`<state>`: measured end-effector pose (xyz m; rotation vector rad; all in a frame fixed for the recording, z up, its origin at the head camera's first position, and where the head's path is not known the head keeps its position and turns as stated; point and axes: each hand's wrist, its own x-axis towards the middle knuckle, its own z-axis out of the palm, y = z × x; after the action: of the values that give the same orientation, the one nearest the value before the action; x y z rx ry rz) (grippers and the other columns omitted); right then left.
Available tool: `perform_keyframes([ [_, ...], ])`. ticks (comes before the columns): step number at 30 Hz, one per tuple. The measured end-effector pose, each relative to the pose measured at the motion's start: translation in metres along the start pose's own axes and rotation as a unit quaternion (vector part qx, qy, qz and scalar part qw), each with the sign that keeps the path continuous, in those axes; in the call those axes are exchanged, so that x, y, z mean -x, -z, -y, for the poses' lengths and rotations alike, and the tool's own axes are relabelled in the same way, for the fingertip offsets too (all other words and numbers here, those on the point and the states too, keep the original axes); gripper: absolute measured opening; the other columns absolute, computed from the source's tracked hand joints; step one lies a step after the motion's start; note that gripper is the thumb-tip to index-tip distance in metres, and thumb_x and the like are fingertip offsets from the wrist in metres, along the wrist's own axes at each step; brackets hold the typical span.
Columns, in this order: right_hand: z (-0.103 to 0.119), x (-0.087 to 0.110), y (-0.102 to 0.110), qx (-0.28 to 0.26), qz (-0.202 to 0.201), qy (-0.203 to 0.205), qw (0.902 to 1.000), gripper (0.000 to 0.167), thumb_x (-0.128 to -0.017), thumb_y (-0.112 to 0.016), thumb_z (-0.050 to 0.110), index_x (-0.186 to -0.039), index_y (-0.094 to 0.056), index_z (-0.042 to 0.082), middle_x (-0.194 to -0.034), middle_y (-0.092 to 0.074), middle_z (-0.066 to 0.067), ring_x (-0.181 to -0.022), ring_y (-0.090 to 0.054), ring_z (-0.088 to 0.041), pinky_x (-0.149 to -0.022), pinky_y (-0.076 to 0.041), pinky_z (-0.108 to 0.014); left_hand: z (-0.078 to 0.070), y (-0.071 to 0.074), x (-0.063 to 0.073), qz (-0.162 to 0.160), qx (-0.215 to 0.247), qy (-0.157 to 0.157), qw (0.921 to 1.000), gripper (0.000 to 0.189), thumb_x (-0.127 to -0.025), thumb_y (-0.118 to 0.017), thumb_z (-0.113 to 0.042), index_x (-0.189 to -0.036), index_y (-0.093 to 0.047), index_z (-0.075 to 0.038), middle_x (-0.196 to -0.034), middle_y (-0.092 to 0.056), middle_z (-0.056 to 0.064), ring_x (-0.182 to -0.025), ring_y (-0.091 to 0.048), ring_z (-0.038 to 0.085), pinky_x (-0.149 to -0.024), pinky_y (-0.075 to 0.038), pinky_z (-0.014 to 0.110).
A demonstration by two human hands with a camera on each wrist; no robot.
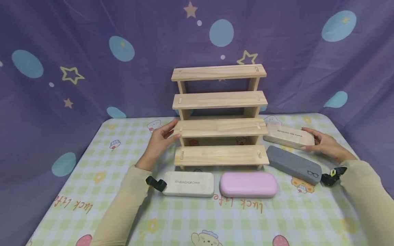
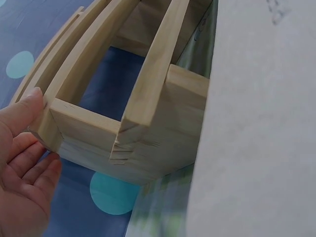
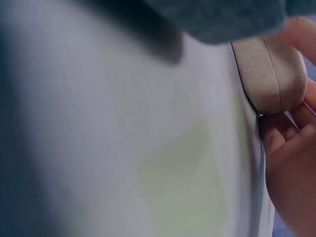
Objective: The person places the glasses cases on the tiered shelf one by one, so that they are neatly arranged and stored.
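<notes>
Head view: a four-tier wooden step shelf [image 1: 220, 128] stands on a green-and-white checked tablecloth [image 1: 101, 164], with a purple star-patterned curtain [image 1: 154, 27] behind it. The left hand [image 1: 158, 140] is at the left end of the second tier from the bottom; in the left wrist view its thumb lies against the end of a board and its other fingers bend in close together below, so that the thumb and fingers hold that end between them.

To the right of the shelf, a beige glasses case [image 1: 287, 133] printed "REFUELING FOR CHINA" sits at a slant, its left end right by the second tier; whether they touch, I cannot tell. The right hand [image 1: 326, 147] grips its other end, thumb on the near side and fingers round the far side. Just in front of it lies a grey-blue glasses case [image 1: 293, 164] with a small spectacles drawing near its right end.

Before the bottom tier, side by side and apart, lie an off-white glasses case [image 1: 188, 184] on the left and a glossy pink glasses case [image 1: 248, 184] on the right
</notes>
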<state>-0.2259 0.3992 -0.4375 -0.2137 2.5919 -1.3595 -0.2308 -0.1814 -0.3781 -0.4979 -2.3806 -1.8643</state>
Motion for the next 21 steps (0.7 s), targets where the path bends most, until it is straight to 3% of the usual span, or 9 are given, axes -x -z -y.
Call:
perform_keyframes([
  [3, 0.0007, 0.0025, -0.0016, 0.047, -0.012, -0.007, 0.9988, 0.087, -0.084, -0.073, 0.025, -0.151, -0.02, 0.012, -0.124, -0.052, 0.005, -0.093, -0.047, 0.014, -0.073, -0.042, -0.009, 0.0001, -0.0003, -0.0002, 0.002, -0.002, -0.002, 1.0, 0.055, -0.087, -0.065, 0.0, -0.137, -0.042, 0.007, -0.143, -0.04, 0.02, -0.134, -0.038, 0.027, -0.11, -0.034, 0.038],
  [7, 0.0048, 0.0012, -0.0022, 0.099, -0.023, -0.01, 0.9948, 0.089, -0.082, -0.075, 0.032, -0.151, -0.022, 0.014, -0.133, -0.047, -0.025, -0.091, -0.045, 0.012, -0.071, -0.04, -0.012, 0.0001, -0.0004, 0.0003, -0.003, -0.004, 0.001, 1.0, 0.055, -0.087, -0.065, 0.001, -0.137, -0.042, 0.007, -0.143, -0.041, 0.018, -0.134, -0.038, 0.027, -0.11, -0.033, 0.038],
  [15, 0.0039, 0.0013, -0.0043, 0.097, -0.034, -0.013, 0.9946, 0.083, -0.08, -0.077, 0.032, -0.146, -0.031, 0.01, -0.125, -0.051, -0.018, -0.088, -0.049, 0.006, -0.07, -0.043, -0.016, -0.0002, -0.0006, 0.0001, -0.005, -0.005, 0.01, 0.9999, 0.055, -0.087, -0.066, -0.003, -0.137, -0.043, 0.005, -0.143, -0.042, 0.015, -0.134, -0.039, 0.023, -0.11, -0.034, 0.034],
  [21, 0.0008, 0.0044, -0.004, 0.061, -0.04, -0.001, 0.9973, 0.076, -0.08, -0.077, 0.024, -0.143, -0.036, 0.01, -0.11, -0.053, 0.006, -0.088, -0.053, 0.003, -0.07, -0.045, -0.015, 0.0008, -0.0007, 0.0007, -0.01, 0.006, 0.017, 0.9998, 0.055, -0.087, -0.066, -0.002, -0.136, -0.043, 0.006, -0.143, -0.042, 0.016, -0.134, -0.039, 0.022, -0.11, -0.034, 0.032],
])
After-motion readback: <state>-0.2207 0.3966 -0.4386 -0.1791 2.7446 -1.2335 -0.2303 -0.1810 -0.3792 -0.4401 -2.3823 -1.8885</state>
